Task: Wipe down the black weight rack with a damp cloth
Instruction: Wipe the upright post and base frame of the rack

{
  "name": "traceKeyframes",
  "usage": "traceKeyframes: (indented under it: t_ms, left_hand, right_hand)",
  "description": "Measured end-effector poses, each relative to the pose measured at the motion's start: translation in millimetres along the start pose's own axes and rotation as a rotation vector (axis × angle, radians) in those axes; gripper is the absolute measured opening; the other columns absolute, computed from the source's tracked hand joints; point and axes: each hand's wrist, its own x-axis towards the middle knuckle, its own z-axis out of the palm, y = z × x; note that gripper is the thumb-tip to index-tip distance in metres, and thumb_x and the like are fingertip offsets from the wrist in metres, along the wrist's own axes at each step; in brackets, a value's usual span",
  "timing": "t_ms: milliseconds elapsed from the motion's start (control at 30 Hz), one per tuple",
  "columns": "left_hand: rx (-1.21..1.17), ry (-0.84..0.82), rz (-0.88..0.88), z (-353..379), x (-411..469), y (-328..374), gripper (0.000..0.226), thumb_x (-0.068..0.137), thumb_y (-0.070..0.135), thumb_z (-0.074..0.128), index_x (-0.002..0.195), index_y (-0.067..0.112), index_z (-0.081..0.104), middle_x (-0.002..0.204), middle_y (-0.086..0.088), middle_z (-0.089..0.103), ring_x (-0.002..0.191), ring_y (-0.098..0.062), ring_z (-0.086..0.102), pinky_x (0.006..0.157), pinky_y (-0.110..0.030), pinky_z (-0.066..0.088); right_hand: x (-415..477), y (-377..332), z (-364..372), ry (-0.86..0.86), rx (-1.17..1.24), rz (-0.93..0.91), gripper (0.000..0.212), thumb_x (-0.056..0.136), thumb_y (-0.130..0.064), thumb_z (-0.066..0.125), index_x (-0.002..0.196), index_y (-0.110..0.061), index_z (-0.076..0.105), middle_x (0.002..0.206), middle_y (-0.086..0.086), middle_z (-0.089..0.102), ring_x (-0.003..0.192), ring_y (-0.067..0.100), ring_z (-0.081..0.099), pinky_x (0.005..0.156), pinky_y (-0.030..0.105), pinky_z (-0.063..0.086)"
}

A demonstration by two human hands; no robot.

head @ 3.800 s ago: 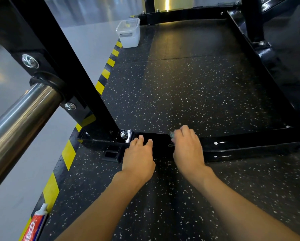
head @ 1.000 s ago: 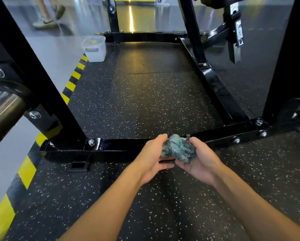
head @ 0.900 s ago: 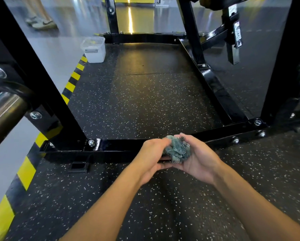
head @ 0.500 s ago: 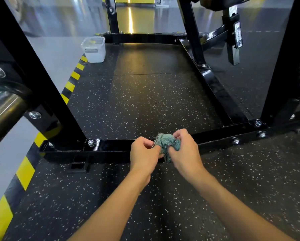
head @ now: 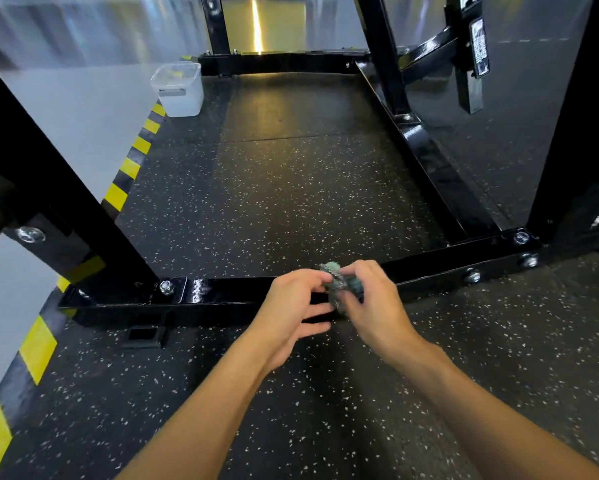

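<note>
Change, against half a second ago: we log the left hand (head: 291, 306) no longer fisted. Its lower fingers now lie straight, and only thumb and forefinger pinch the cloth (head: 339, 285). Less of the cloth shows, as more of it is drawn into the right hand (head: 374, 303). Both hands stay over the bar (head: 222, 296).

1. Cloth: teal-grey, bunched into a wad, over the middle of the bar. We cannot tell whether it touches the bar. It sits between the two hands, mostly in the right one.
2. Right hand: over the bar, back upward, fingers curled round the cloth.
3. Left hand: over the bar, just left of the cloth, pinching its near edge.
4. Rack (head: 48, 168): glossy black. The bar is its front base member, lying on the mat (head: 291, 202), with a bolt (head: 166, 287) at its left end.
5. Tub (head: 178, 88): clear plastic, well beyond the bar, at the mat's left edge beside the stripe (head: 118, 195).
</note>
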Motion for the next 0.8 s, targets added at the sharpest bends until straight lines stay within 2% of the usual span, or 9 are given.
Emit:
traceKeyframes:
  t_ms: [67,133,200,267,367,433,533,633,800]
  left_hand:
    - [0.239,0.136,0.098,-3.8,8.4,-3.3,0.024,0.101,0.016,0.045,0.108,0.02,0.068,0.108,0.001,0.066,0.097,-0.023,0.068,0.084,-0.044,0.06]
    - [0.646,0.22,0.23,-9.8,16.6,-10.7,0.033,0.098,0.012,0.044,0.123,0.02,0.064,0.111,0.001,0.065,0.098,-0.02,0.066,0.087,-0.034,0.056]
    - [1.04,0.195,0.297,-13.4,24.0,-20.9,0.044,0.094,0.006,0.043,0.135,0.015,0.058,0.127,-0.001,0.057,0.111,-0.023,0.059,0.096,-0.036,0.049]
    - [1.262,0.183,0.317,-13.3,27.5,-26.2,0.043,0.092,0.002,0.042,0.131,0.012,0.059,0.132,0.001,0.051,0.116,-0.024,0.054,0.097,-0.039,0.047]
    - [1.292,0.228,0.317,-17.8,32.0,-26.3,0.04,0.089,-0.001,0.043,0.12,0.015,0.063,0.123,0.002,0.054,0.109,-0.025,0.057,0.088,-0.041,0.051]
    - [1.278,0.238,0.332,-21.6,34.5,-28.1,0.047,0.09,-0.001,0.045,0.129,0.019,0.061,0.126,0.005,0.055,0.114,-0.02,0.056,0.093,-0.038,0.05]
    - [1.242,0.231,0.363,-21.4,33.2,-29.9,0.051,0.091,-0.003,0.048,0.137,0.017,0.056,0.133,0.007,0.053,0.125,-0.014,0.049,0.102,-0.031,0.045]
    - [1.285,0.228,0.378,-16.2,31.4,-27.3,0.048,0.091,-0.003,0.047,0.134,0.013,0.058,0.131,0.004,0.055,0.125,-0.016,0.048,0.102,-0.033,0.044]
    - [1.367,0.25,0.372,-13.2,30.6,-23.9,0.04,0.092,0.002,0.045,0.126,0.015,0.063,0.123,0.004,0.054,0.115,-0.017,0.05,0.091,-0.031,0.045]
  right_hand:
    - [7.8,5.0,-6.3,0.104,-0.076,0.069,0.026,0.091,-0.001,0.06,0.113,-0.016,0.062,0.111,-0.007,0.049,0.083,-0.002,0.051,0.072,0.006,0.037]
    - [12.2,5.9,-2.5,0.121,-0.173,0.067,0.029,0.09,-0.002,0.058,0.116,-0.014,0.063,0.115,-0.006,0.049,0.085,0.006,0.053,0.079,0.016,0.042]
    - [13.0,3.7,14.2,0.018,-0.244,-0.065,0.032,0.088,-0.001,0.058,0.116,-0.014,0.066,0.115,0.0,0.053,0.093,0.019,0.057,0.083,0.031,0.048]
    - [11.3,2.2,33.6,-0.1,-0.369,-0.171,0.034,0.092,-0.006,0.054,0.121,-0.019,0.064,0.114,0.001,0.055,0.098,0.024,0.055,0.075,0.036,0.048]
    - [16.6,1.4,38.1,-0.147,-0.549,-0.203,0.027,0.098,-0.016,0.048,0.123,-0.022,0.059,0.11,0.001,0.05,0.093,0.024,0.053,0.061,0.034,0.034]
    - [17.9,8.8,31.4,-0.142,-0.61,-0.235,0.026,0.094,-0.014,0.056,0.118,-0.021,0.063,0.104,0.001,0.05,0.084,0.024,0.055,0.058,0.032,0.031]
    - [25.9,25.8,15.5,-0.032,-0.653,-0.065,0.029,0.091,-0.01,0.059,0.117,-0.021,0.064,0.105,0.001,0.049,0.073,0.023,0.054,0.055,0.03,0.031]
    - [24.0,14.0,19.0,0.015,-0.644,0.093,0.028,0.094,-0.009,0.055,0.12,-0.02,0.058,0.116,0.001,0.045,0.08,0.022,0.054,0.058,0.032,0.036]
    - [-0.4,2.6,36.5,-0.175,-0.542,-0.206,0.041,0.083,-0.005,0.067,0.12,-0.02,0.061,0.105,-0.001,0.049,0.08,0.02,0.057,0.058,0.029,0.038]
